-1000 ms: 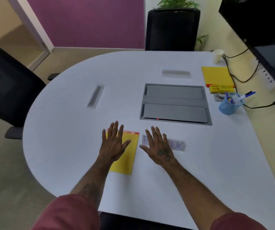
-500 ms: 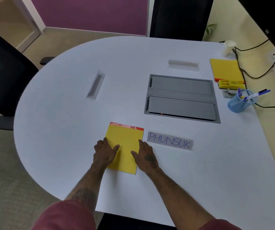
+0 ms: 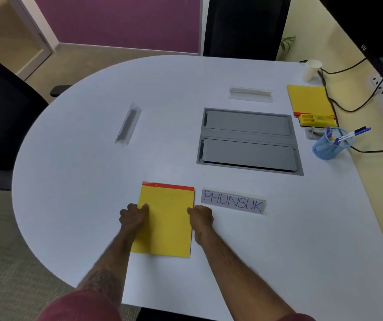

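One pad (image 3: 166,218) | lengthwise, red end far | left hand (image 3: 134,217), right hand (image 3: 201,216) grip

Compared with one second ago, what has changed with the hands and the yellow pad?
The left hand lay flat on the yellow pad and the right hand flat on the name card. Both drew back toward the person and now hold the pad by its side edges with curled fingers, so the card is uncovered. Pad, card and pen cup stayed in place.
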Action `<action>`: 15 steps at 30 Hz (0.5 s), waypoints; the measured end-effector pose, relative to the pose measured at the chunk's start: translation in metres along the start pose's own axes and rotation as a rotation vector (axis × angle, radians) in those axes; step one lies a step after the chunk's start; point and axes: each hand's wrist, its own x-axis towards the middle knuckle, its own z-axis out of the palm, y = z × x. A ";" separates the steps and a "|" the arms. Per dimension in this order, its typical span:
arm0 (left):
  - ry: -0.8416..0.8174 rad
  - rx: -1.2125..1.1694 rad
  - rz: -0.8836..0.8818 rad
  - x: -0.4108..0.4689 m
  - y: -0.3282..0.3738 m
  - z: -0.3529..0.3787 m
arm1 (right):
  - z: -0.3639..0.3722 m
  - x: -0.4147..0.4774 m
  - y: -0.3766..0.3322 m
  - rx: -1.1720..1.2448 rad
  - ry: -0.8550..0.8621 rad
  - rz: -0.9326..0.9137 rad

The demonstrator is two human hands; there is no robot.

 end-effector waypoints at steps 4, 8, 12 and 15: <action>-0.010 -0.184 0.074 -0.004 0.013 -0.013 | -0.006 -0.006 -0.015 0.005 -0.024 -0.070; -0.029 -0.260 0.168 -0.026 0.047 -0.016 | -0.033 -0.006 -0.033 0.116 -0.011 -0.094; -0.083 -0.303 0.270 -0.050 0.091 0.002 | -0.085 -0.005 -0.058 0.139 0.039 -0.161; -0.140 -0.312 0.340 -0.073 0.125 0.030 | -0.129 -0.004 -0.071 0.196 0.080 -0.208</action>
